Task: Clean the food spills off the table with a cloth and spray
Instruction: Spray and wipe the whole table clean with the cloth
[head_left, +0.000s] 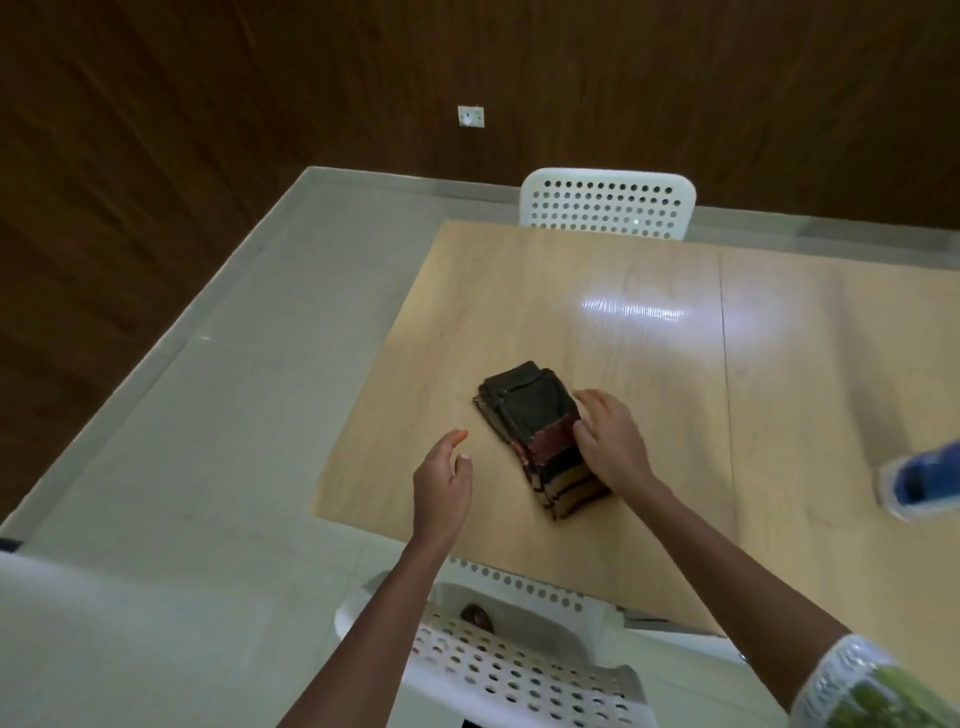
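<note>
Wooden surface (597, 291) with a folded cloth (535, 436), long axis running 11 to 5 o'clock.
Right hand (608, 441) rests on its right edge, fingers relaxed; left hand (441, 480) hovers open at 9 o'clock, apart.

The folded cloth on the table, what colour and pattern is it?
The folded cloth is dark, near black at its far end, with red and tan stripes nearer the person. The head view shows it.

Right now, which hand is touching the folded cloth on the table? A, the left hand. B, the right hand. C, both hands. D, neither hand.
B: the right hand rests against the folded cloth on the table, while the left hand hovers open beside it, apart from the cloth.
</note>
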